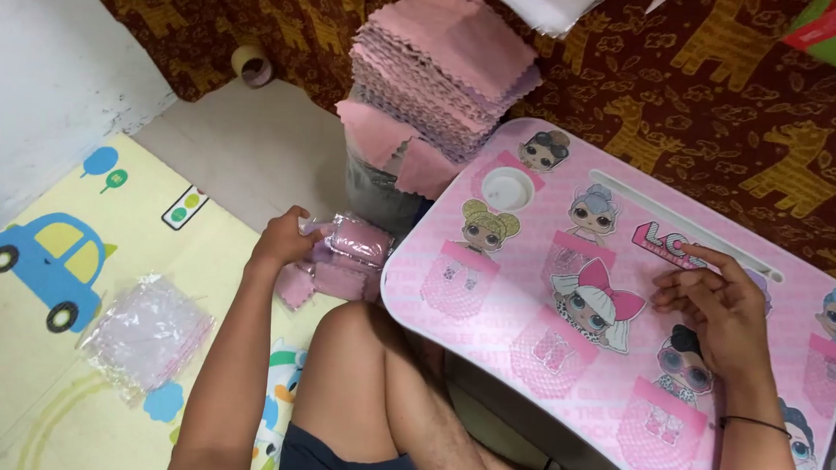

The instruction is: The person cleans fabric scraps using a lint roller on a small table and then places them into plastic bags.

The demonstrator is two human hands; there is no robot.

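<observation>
My left hand (pixel 284 239) reaches down to the floor and grips a pink cloth packed in a clear bag (pixel 354 239), on a small heap of packed pink cloths (pixel 327 278). My right hand (pixel 713 309) rests flat on the pink lap table (pixel 489 323), fingers loosely spread, holding nothing. A tall stack of pink zigzag-edged cloths (pixel 444 67) stands beyond the table's far left edge, with a few cloths slipping down its side.
A pile of empty clear plastic bags (pixel 146 336) lies on the yellow play mat (pixel 78 277) at left. A tape roll (pixel 252 65) sits by the brown patterned fabric (pixel 725 89). My bare knee (pixel 356 354) is under the table's edge. White wall at far left.
</observation>
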